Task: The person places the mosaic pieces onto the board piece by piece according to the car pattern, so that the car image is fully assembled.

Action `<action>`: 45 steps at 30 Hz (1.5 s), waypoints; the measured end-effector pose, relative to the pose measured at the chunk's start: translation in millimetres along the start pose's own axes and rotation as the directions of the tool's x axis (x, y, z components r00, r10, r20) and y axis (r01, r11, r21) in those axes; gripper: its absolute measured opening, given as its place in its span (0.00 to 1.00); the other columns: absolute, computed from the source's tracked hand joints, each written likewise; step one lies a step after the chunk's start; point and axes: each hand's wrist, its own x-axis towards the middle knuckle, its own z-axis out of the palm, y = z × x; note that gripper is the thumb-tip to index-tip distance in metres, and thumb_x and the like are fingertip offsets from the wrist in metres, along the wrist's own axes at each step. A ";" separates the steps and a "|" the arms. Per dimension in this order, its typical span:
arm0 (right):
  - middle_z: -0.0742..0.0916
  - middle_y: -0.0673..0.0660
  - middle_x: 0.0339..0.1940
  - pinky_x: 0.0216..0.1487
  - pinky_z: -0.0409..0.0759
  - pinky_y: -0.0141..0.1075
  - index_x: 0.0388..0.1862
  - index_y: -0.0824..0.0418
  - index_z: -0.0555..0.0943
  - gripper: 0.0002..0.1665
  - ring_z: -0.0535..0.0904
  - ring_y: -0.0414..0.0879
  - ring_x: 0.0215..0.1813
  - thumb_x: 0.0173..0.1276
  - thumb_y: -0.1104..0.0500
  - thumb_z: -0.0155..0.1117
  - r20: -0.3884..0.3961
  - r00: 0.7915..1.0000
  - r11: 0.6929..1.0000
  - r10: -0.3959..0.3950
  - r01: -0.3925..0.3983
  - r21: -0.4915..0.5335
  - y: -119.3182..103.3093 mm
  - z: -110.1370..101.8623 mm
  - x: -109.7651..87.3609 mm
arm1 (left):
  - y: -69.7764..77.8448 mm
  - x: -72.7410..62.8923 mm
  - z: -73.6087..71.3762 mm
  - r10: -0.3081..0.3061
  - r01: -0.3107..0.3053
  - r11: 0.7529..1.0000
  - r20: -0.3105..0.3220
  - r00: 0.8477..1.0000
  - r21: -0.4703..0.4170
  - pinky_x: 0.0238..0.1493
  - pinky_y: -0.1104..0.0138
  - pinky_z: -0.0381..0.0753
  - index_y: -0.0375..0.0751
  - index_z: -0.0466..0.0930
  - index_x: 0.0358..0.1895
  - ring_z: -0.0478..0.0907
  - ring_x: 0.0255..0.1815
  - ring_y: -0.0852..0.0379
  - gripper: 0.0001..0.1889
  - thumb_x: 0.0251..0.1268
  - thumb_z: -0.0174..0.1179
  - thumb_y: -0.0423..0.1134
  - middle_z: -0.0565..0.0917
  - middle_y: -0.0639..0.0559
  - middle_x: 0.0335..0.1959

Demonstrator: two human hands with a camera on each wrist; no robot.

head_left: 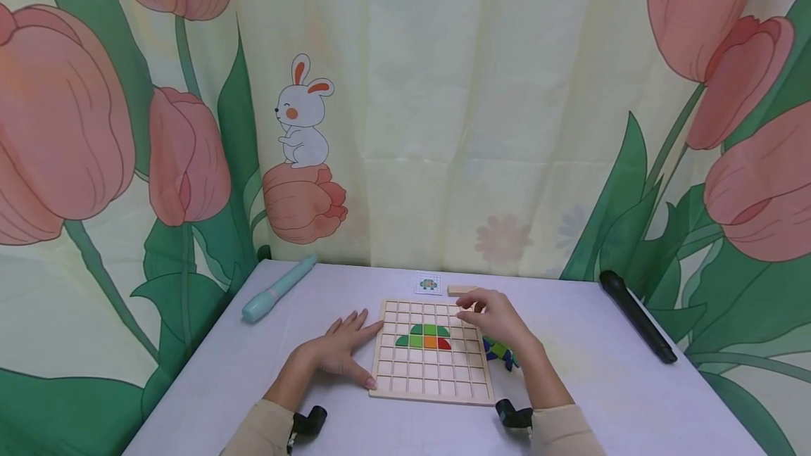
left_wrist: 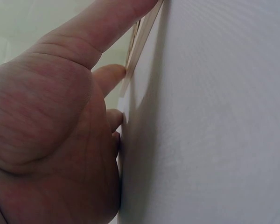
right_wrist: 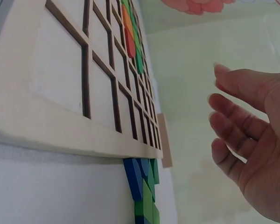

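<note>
A wooden grid board (head_left: 431, 389) lies on the white table, with several green tiles (head_left: 416, 341), an orange tile (head_left: 431, 343) and a red tile (head_left: 444, 345) in its upper middle cells. My left hand (head_left: 336, 350) rests spread on the table, thumb and index finger touching the board's left edge. Above the board's upper right corner hovers my right hand (head_left: 500, 319); in the right wrist view its fingers (right_wrist: 233, 114) are loosely bent and hold nothing. Loose blue and green blocks (right_wrist: 144, 191) lie beside the board's right edge, partly hidden by the right forearm in the head view.
Behind the board lie a small picture card (head_left: 429, 283) and a light wooden block (head_left: 461, 290). A teal pen-shaped object (head_left: 279, 290) sits at the table's left, a black stick-like object (head_left: 637, 317) at the right. A tulip-printed curtain (head_left: 431, 104) hangs behind the table.
</note>
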 end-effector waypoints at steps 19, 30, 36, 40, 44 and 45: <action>0.89 0.56 0.49 0.39 0.78 0.35 0.52 0.59 0.89 0.14 0.76 0.49 0.45 0.69 0.62 0.73 -0.040 0.988 0.988 0.152 -0.151 0.017 36.9 -7.4 0.6 | -1.6 -0.1 -0.9 0.005 -0.005 1.000 0.000 1.000 0.003 0.85 0.40 0.38 0.61 0.56 0.84 0.36 0.89 0.41 0.64 0.39 0.77 0.72 0.45 0.42 0.88; 0.87 0.55 0.47 0.40 0.77 0.36 0.53 0.57 0.89 0.14 0.76 0.49 0.44 0.68 0.64 0.72 0.015 0.968 0.968 0.250 -0.250 -0.016 50.8 -6.4 -2.0 | -0.8 -0.5 -0.4 0.009 -0.009 1.000 -0.001 1.000 -0.002 0.85 0.40 0.38 0.61 0.56 0.84 0.36 0.89 0.40 0.64 0.39 0.77 0.72 0.45 0.42 0.88; 0.87 0.54 0.46 0.43 0.79 0.37 0.51 0.58 0.90 0.13 0.77 0.48 0.44 0.68 0.66 0.72 0.028 0.970 0.970 0.241 -0.240 -0.048 52.7 -5.4 -2.5 | -0.6 -0.6 -0.5 0.014 -0.014 1.000 -0.001 1.000 0.001 0.85 0.40 0.38 0.61 0.56 0.84 0.36 0.89 0.40 0.64 0.39 0.77 0.72 0.45 0.42 0.88; 0.87 0.54 0.44 0.44 0.80 0.38 0.51 0.59 0.90 0.13 0.78 0.48 0.43 0.68 0.66 0.72 0.044 0.969 0.969 0.243 -0.240 -0.060 52.3 -5.1 -2.0 | -0.5 -0.5 -0.5 0.011 -0.011 1.000 -0.001 1.000 0.004 0.85 0.40 0.38 0.61 0.56 0.84 0.36 0.89 0.41 0.64 0.39 0.77 0.72 0.45 0.42 0.88; 0.87 0.54 0.43 0.45 0.79 0.38 0.52 0.58 0.90 0.13 0.77 0.48 0.43 0.69 0.66 0.71 0.061 0.963 0.964 0.263 -0.258 -0.069 52.9 -4.6 -1.5 | -0.4 -0.3 -0.4 0.006 -0.006 1.000 0.000 1.000 -0.003 0.85 0.40 0.38 0.61 0.57 0.84 0.36 0.89 0.41 0.64 0.39 0.77 0.72 0.45 0.42 0.88; 0.87 0.54 0.43 0.45 0.79 0.39 0.52 0.58 0.90 0.13 0.77 0.48 0.44 0.70 0.65 0.70 0.065 0.962 0.963 0.265 -0.260 -0.072 53.2 -4.5 -1.5 | -0.4 -0.3 -0.3 0.004 -0.004 1.000 0.000 1.000 -0.004 0.85 0.40 0.38 0.61 0.57 0.84 0.36 0.89 0.41 0.64 0.39 0.77 0.72 0.45 0.42 0.88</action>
